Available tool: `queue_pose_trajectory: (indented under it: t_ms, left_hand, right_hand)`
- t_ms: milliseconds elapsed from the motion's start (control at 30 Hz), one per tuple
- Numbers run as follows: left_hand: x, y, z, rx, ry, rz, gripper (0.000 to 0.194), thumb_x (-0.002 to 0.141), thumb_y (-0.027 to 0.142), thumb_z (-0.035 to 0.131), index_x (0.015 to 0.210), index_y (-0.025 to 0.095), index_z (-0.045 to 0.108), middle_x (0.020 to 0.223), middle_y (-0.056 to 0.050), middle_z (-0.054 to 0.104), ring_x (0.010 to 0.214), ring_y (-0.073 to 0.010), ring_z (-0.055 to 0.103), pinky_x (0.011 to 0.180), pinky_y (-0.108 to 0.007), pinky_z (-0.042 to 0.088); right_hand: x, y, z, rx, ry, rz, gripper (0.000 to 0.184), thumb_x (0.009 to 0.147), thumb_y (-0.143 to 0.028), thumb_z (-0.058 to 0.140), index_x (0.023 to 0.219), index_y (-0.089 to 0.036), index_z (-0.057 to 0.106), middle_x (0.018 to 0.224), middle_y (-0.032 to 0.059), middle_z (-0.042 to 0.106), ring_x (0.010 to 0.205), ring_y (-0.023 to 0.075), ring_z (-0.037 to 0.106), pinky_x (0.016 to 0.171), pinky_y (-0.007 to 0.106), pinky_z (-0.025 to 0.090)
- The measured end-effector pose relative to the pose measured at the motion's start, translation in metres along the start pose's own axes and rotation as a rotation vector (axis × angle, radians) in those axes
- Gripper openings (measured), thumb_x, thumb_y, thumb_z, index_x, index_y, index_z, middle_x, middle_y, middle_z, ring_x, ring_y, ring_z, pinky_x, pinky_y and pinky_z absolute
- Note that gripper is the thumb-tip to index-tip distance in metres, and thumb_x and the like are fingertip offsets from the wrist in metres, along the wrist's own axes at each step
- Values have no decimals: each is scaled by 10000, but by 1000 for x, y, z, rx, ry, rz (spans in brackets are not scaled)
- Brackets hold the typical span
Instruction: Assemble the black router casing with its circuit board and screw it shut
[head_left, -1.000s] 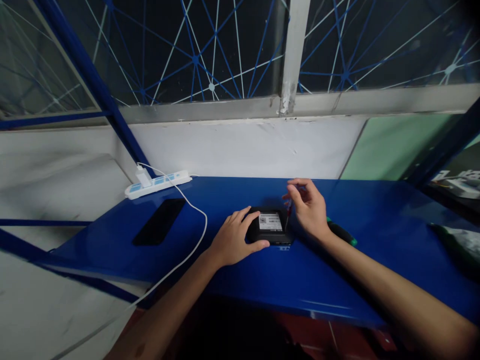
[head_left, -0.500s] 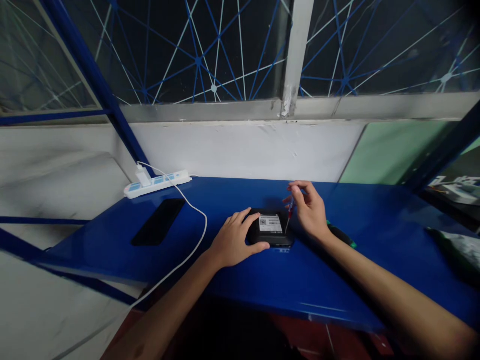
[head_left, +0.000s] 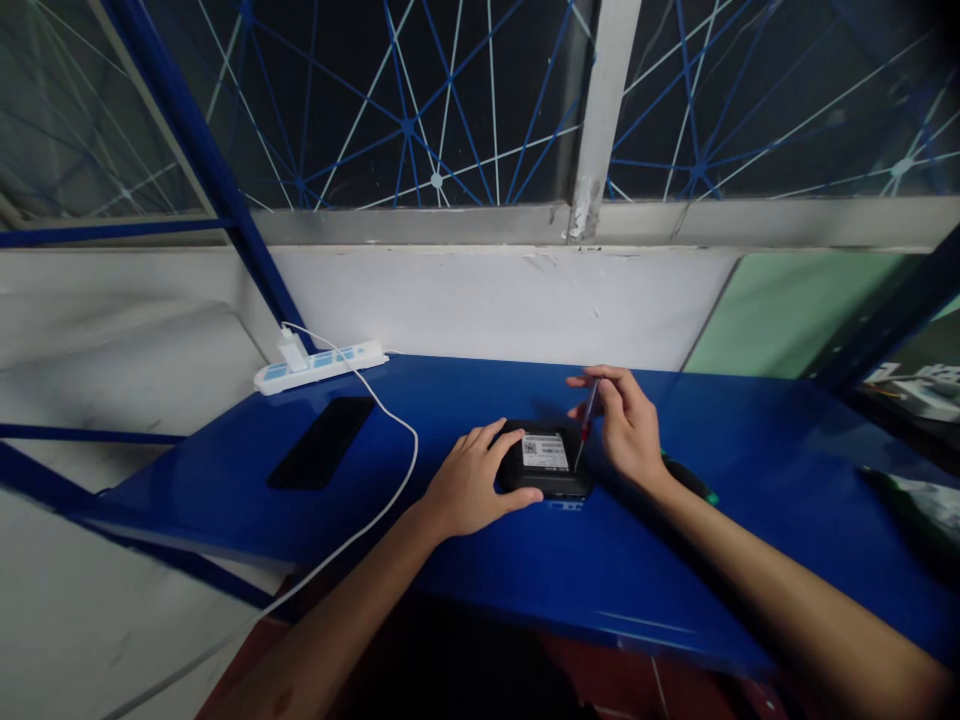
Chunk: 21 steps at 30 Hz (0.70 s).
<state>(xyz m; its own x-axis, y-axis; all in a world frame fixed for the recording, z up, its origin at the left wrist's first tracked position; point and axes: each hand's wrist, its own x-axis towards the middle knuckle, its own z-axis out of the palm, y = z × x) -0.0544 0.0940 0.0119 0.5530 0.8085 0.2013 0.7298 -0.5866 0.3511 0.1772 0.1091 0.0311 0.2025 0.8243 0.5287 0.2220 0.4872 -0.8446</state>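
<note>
A small black box-shaped device with a white printed label lies on the blue table. My left hand grips its left side, thumb along the near edge and fingers over the far left part. Pinched in my right hand is a thin screwdriver with a reddish, partly clear handle. It leans, its tip down at the right part of the device's top, beside the label. A tool with a black and green handle lies on the table, partly hidden behind my right wrist.
On the left lie a dark phone-like slab and a white power strip with a plugged-in adapter. A white cable runs over the table's left side and off the near edge. A crumpled green and silvery packet sits far right.
The whole view has shifted slightly. The screwdriver leans a little more to the right at its top, with the right-hand fingers changed slightly around it. The left hand stays on the device.
</note>
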Motion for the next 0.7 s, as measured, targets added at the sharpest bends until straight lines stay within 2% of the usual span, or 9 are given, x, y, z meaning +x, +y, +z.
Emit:
queue_pose_trajectory:
  t_ms: [67,233,467,600,700]
  left_hand:
    - [0,0,0,-1,-5,-2,806,845,720,596,1478,250,429,1586,-157,379,1413,-416,400,1103,-628,382]
    - [0,1,-1,16,-12,-6,799,857,711,590,1479,237,428,1587,-162,375,1414,-401,404,1110,-606,382]
    - [-1,-1,1,-4,7,10,794,842,707,608,1471,257,430,1584,-154,380,1415,-406,401,1110,-619,372]
    - [-3,-1,0,2,-5,23,800,836,697,611,1475,254,422,1597,-157,357,1432,-405,378,1131,-625,351]
    - [-5,2,-2,2,-14,21,761,862,619,619,1480,222,418,1600,-170,344,1454,-391,348,1170,-606,312]
  right_hand:
    - [0,1,0,14,3,-6,255,991,-456,475,1104,-259,592,1025,43,718,635,141,704,580,309,561]
    - [2,1,0,-53,22,-38,217,927,-431,614,1049,-252,629,782,-4,648,611,146,677,542,283,525]
    - [0,-2,-1,-29,-1,-10,265,1007,-419,435,1158,-260,582,1009,43,739,611,135,695,579,302,554]
    - [1,-1,-1,-44,-47,-27,251,975,-421,511,1145,-262,605,924,21,695,605,136,672,575,299,540]
    - [2,-1,-1,-127,-57,-53,282,939,-396,582,1185,-267,635,819,-10,611,552,122,615,534,291,505]
